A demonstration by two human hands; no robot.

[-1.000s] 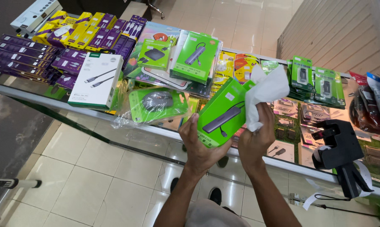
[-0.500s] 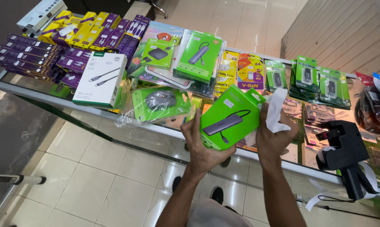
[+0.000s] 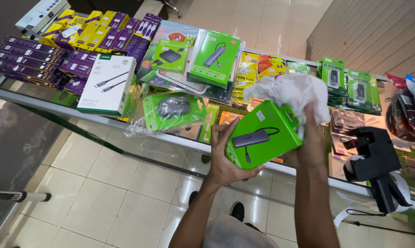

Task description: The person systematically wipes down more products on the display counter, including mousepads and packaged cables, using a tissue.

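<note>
While our left hand (image 3: 226, 158) cups the green box (image 3: 262, 135) from below and the side, fingers curled round its lower-left edge and thumb up along the near face, the box sits tilted in mid-air just above the front rim of the glass counter (image 3: 102, 120); its front shows a grey hub w/ a short cable. Our right hand (image 3: 311, 142) is at the box's right edge, fingers closed on a crumpled white cloth (image 3: 288, 92), which bunches over the box's top-right corner and touches it; whether the right fingertips also press the box itself we can't tell, cloth hides them.

On the counter, just left of the box: a green pack w/ a grey mouse (image 3: 173, 109) in clear wrap; further left a white cable box (image 3: 107, 84); behind that, rows of purple and yellow packs (image 3: 56, 43). Another green hub box (image 3: 215, 57) leans at centre back. To the right, a black price-label gun (image 3: 375, 158) rests on the glass, near our right forearm but apart from it; small green packs (image 3: 350, 85) lie behind it.
</note>
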